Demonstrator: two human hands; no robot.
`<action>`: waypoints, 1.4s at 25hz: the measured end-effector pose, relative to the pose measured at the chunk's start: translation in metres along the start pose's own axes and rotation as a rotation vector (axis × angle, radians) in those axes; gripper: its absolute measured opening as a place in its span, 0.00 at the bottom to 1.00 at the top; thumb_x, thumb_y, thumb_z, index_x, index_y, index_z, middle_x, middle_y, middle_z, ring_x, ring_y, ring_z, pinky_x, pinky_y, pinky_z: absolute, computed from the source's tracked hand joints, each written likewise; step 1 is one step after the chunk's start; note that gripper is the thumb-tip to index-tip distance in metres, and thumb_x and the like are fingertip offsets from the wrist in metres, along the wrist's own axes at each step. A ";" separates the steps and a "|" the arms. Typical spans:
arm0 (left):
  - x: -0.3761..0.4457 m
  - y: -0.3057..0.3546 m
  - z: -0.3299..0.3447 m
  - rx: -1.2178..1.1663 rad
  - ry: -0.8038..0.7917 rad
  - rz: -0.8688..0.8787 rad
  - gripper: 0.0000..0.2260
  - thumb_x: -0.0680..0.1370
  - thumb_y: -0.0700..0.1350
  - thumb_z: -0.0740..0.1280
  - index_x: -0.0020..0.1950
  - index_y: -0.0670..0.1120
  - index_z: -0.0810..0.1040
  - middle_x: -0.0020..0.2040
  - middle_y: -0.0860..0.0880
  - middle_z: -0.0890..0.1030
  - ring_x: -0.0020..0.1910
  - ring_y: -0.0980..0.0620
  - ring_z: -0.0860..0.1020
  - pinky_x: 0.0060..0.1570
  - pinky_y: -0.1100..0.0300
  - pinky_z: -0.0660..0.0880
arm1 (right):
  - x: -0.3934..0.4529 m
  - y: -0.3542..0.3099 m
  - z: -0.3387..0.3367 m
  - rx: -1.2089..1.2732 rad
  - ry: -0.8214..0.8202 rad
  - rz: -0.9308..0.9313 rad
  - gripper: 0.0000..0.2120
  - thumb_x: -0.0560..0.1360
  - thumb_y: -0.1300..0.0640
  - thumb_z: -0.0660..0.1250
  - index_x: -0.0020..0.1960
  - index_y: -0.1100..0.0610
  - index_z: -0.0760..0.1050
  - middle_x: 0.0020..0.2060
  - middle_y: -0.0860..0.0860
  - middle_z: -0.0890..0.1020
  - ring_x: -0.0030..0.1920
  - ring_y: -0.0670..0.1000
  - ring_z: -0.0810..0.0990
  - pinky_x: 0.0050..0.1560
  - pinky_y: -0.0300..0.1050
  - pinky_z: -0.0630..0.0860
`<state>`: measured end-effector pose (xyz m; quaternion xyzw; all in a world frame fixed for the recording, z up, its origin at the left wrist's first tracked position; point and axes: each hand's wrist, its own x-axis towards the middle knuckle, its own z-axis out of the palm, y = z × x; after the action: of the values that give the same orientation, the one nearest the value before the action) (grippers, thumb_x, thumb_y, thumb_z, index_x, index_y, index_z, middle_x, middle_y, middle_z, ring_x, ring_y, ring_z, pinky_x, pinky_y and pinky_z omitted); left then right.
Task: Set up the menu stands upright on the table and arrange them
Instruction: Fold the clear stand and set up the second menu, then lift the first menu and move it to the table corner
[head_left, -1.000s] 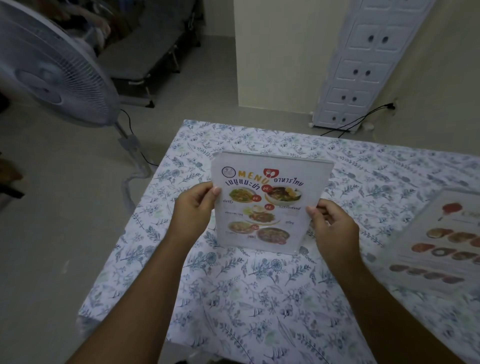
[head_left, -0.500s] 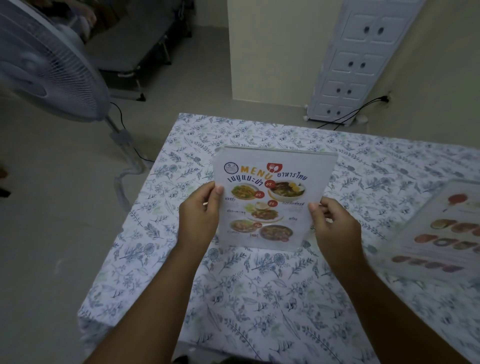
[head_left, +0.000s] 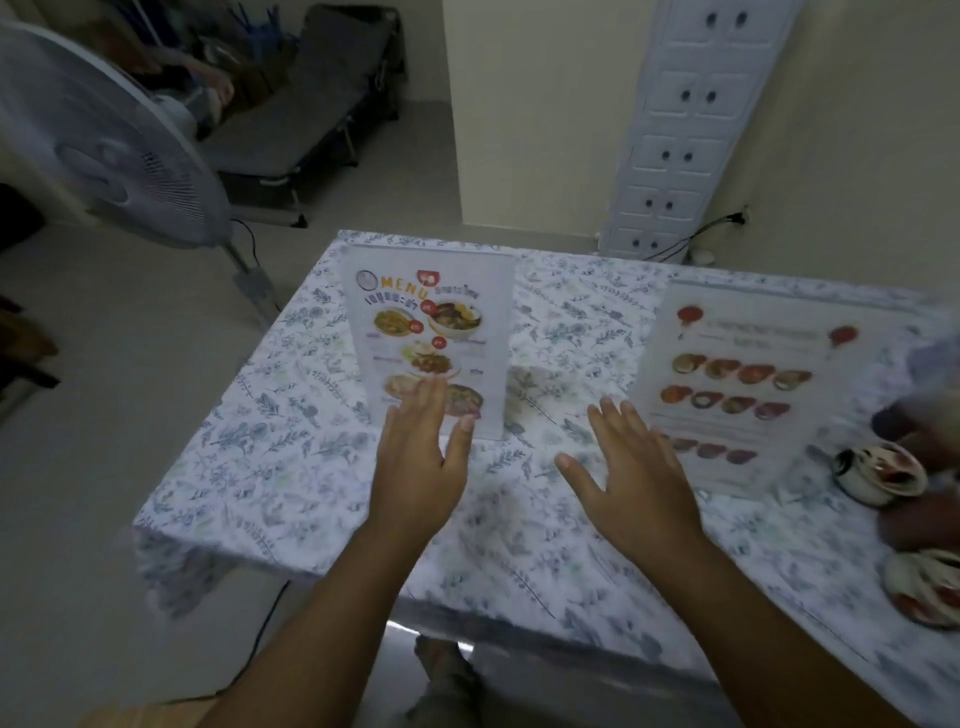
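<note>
Both hands have let go of the menu stand, which now stands upright on the worktop (flowery cloth). Left hand and right hand hover open, fingers spread, holding nothing.

Two menu stands are counted on one table: the left stand and the right stand. Two hands are seen, the left and the right. One fan is counted. At least two dishes are seen at the right edge, blurred.
</note>
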<state>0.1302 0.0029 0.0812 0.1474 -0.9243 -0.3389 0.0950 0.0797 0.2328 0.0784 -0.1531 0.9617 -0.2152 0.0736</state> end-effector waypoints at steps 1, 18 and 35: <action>-0.008 0.012 0.011 0.018 -0.026 0.031 0.31 0.83 0.58 0.55 0.84 0.47 0.59 0.84 0.49 0.60 0.84 0.52 0.53 0.82 0.53 0.47 | -0.010 0.010 -0.003 -0.028 -0.004 0.018 0.39 0.79 0.30 0.52 0.83 0.49 0.51 0.83 0.46 0.51 0.82 0.46 0.45 0.81 0.50 0.43; 0.079 0.127 0.118 -0.267 -0.321 0.134 0.17 0.82 0.51 0.66 0.69 0.46 0.77 0.63 0.49 0.81 0.64 0.48 0.79 0.55 0.60 0.75 | 0.007 0.150 -0.085 0.579 0.505 0.634 0.25 0.80 0.52 0.68 0.74 0.59 0.70 0.67 0.57 0.79 0.67 0.59 0.78 0.60 0.48 0.73; 0.319 0.362 0.288 -0.517 -0.148 0.180 0.12 0.84 0.50 0.60 0.51 0.51 0.83 0.46 0.56 0.85 0.50 0.46 0.85 0.51 0.40 0.84 | 0.275 0.385 -0.286 0.763 0.796 0.498 0.13 0.78 0.51 0.71 0.57 0.57 0.85 0.45 0.51 0.87 0.44 0.52 0.86 0.45 0.43 0.83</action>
<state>-0.3244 0.3310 0.1252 0.0105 -0.8210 -0.5636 0.0912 -0.3394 0.5859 0.1459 0.2061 0.7771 -0.5620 -0.1942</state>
